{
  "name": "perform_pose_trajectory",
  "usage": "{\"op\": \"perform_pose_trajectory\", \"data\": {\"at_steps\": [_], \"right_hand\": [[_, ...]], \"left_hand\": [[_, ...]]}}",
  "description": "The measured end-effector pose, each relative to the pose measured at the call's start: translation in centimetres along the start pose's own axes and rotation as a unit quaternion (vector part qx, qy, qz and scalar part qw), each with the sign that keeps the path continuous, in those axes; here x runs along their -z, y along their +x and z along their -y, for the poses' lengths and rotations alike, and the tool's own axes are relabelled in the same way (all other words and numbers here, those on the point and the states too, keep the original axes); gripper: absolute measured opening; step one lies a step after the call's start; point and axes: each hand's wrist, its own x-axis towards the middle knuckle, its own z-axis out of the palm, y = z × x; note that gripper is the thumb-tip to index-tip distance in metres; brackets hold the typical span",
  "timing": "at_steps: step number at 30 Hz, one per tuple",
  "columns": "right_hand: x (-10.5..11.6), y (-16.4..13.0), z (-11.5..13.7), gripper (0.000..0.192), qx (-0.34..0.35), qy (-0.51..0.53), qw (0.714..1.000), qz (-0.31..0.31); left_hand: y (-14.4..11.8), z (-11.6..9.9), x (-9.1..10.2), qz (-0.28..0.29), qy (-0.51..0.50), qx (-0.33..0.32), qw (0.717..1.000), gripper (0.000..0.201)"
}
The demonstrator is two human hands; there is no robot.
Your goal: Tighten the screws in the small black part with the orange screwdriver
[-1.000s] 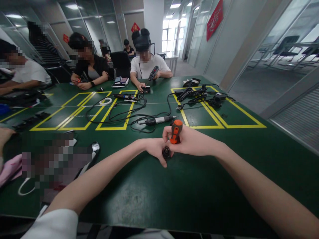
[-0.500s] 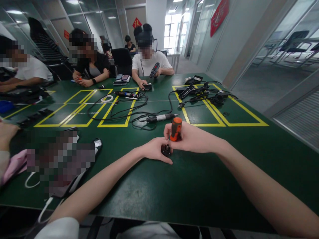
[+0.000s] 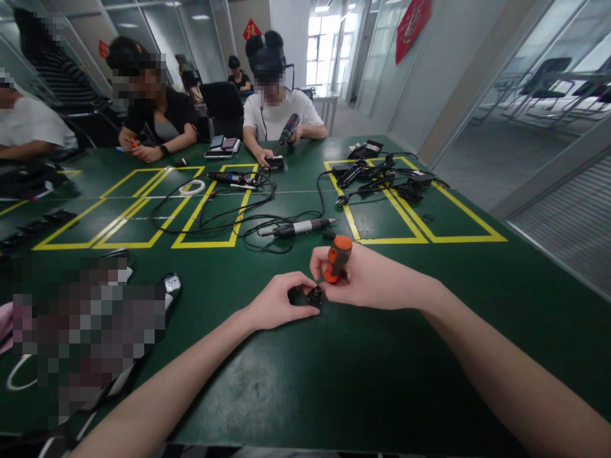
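Note:
My left hand (image 3: 281, 300) has its thumb and fingers curled round a small black part (image 3: 314, 296) on the green table (image 3: 267, 388). A round, metallic-looking stub stands up from that part. Just to the right, my right hand (image 3: 370, 277) grips a screwdriver (image 3: 339, 257) with an orange and dark grey handle, tilted with the handle end up. The fingers hide most of the shaft, and whether its tip touches the black part I cannot tell.
Beyond my hands lies a grey and black electric screwdriver (image 3: 300, 228) with its cable. Black cables and adapters (image 3: 382, 175) are heaped at the far right among yellow tape lines. Blurred-out items (image 3: 109, 337) lie at left. A co-worker (image 3: 279, 114) sits opposite, holding a power drill (image 3: 289, 129).
My left hand has shifted a little to the left and its grip on the black part has changed, thumb and fingertips now at it. The view has turned slightly right.

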Motion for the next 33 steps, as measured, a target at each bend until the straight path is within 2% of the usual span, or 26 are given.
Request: {"op": "perform_pose_trajectory", "data": {"at_steps": [4,7,10,13,19,25,33], "right_hand": [[0.0,-0.2,0.2,0.016,-0.019,0.004,1.000,-0.002],[-0.2,-0.2,0.0,0.017,-0.013,0.028,0.999,-0.019],[-0.2,-0.2,0.0,0.016,0.009,0.044,0.999,-0.012],[0.0,-0.3,0.3,0.019,0.005,0.011,1.000,-0.003],[0.2,-0.3,0.8,0.021,-0.001,0.000,1.000,0.014],[-0.3,-0.1,-0.2,0.015,-0.013,-0.002,1.000,-0.016],[0.0,-0.4,0.0,0.018,0.002,0.031,1.000,0.005]], "left_hand": [[-0.3,-0.1,-0.3,-0.013,0.027,-0.028,0.999,0.028],[-0.5,-0.1,-0.5,-0.024,0.087,-0.060,0.994,0.036],[-0.7,-0.1,-0.8,-0.036,0.153,-0.091,0.983,0.041],[-0.8,-0.1,-1.0,-0.057,0.208,-0.114,0.970,0.043],[-0.6,0.2,-1.0,-0.074,0.293,-0.123,0.945,0.040],[-0.4,0.7,-1.0,-0.054,0.315,-0.137,0.938,0.040],[-0.2,0.6,-0.6,-0.042,0.333,-0.153,0.929,0.042]]}}
